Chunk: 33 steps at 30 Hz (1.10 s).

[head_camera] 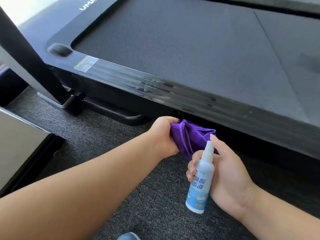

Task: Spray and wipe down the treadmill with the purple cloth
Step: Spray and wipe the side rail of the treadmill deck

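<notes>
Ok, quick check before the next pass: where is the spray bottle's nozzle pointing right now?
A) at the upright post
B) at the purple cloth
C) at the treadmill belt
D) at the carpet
B: the right hand grips the spray bottle with its nozzle up against the bunched purple cloth, which the left hand holds just below the treadmill side rail.
</notes>
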{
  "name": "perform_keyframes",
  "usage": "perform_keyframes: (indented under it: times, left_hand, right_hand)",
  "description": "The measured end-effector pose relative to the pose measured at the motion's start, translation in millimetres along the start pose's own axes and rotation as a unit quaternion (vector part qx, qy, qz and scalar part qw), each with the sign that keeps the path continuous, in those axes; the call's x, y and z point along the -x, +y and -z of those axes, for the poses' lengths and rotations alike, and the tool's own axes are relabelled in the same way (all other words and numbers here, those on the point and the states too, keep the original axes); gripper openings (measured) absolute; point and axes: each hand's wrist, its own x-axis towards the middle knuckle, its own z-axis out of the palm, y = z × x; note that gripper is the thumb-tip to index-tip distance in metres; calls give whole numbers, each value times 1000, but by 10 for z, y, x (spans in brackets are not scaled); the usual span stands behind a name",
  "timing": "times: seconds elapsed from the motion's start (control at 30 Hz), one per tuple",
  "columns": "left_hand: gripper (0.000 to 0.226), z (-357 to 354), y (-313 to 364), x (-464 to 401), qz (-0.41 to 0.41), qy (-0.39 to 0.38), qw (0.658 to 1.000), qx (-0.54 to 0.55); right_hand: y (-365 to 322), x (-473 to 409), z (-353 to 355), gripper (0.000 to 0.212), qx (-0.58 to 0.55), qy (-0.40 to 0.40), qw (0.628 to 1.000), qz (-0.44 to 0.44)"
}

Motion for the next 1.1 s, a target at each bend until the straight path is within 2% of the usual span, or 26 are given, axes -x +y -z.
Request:
perform_keyframes:
  times: [0.17, 0.23, 0.3, 0.33, 0.37, 0.47, 0.5, 0.63, 0.67, 0.73, 0.87, 0.97, 1.1]
  left_hand:
    - [27, 311, 190, -15, -27, 0, 999, 33]
    - [27, 460, 247, -21, -41, 2, 998, 46]
    - [24, 623, 284, -42, -50, 8, 996, 68]
    - [24, 705, 289, -68, -53, 13, 996, 73]
    - [26, 785, 284, -89, -53, 16, 996, 76]
    - [41, 1014, 242, -136, -51, 32, 996, 63]
    - [44, 1076, 225, -145, -50, 33, 996, 63]
    - [45, 1230, 139, -163, -50, 37, 993, 96]
    - [43, 1248, 114, -171, -48, 36, 993, 103]
    - [32, 1264, 59, -183, -44, 29, 993, 106]
    - [24, 1279, -20, -188, -39, 26, 995, 88]
    - [24, 1269, -38, -180, -30, 15, 996, 85]
    - [27, 1240, -40, -188, -29, 12, 996, 85]
  right_hand:
    - [25, -192, -208, 63, -22, 44, 997, 59]
    - [24, -227, -326, 63, 39, 72, 990, 119]
    - [3, -250, -450, 66, 169, 88, 962, 195]
    - [-10, -262, -515, 67, 251, 93, 932, 242]
    - [-25, -281, -583, 67, 341, 99, 887, 296]
    - [-50, -431, -772, 58, 557, 161, 697, 421]
    - [-46, -504, -829, 58, 583, 181, 660, 438]
    - [45, -817, -943, 54, 605, 221, 611, 460]
    - [70, -875, -935, 53, 607, 223, 607, 461]
    - [106, -937, -901, 53, 597, 234, 624, 446]
    - [169, -926, -873, 53, 542, 251, 690, 409]
    - [246, -892, -868, 57, 514, 225, 739, 373]
    - [322, -836, -903, 63, 527, 192, 745, 360]
